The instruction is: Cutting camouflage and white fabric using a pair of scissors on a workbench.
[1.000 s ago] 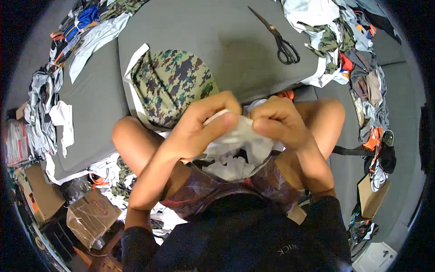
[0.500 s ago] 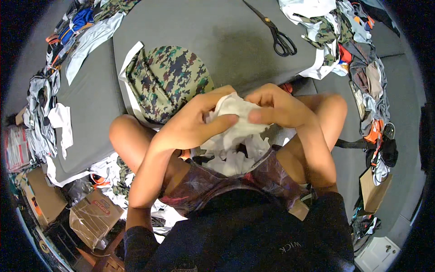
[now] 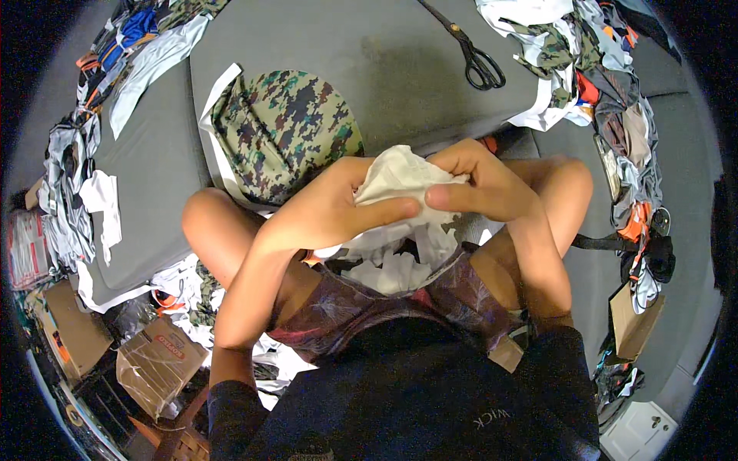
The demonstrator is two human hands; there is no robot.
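Note:
A crumpled piece of white material is held between my two hands over my lap. My left hand grips it from the left, thumb across its front. My right hand pinches it on the right, fingers curled and thumb tip near the left thumb. Below them, torn or cut white scraps lie in my lap. Beyond my hands, a round camouflage fabric piece with a white strip along its left side rests on the grey padded surface.
Black scissors lie at top right. Fabric heaps line the left and right rims. Cardboard boxes are at lower left, another open box at right. A white plastic item is at bottom right.
My hands have shifted and turned the white material, which now shows more spread out above my thumbs, with its top edge higher. Both hands still grip it.

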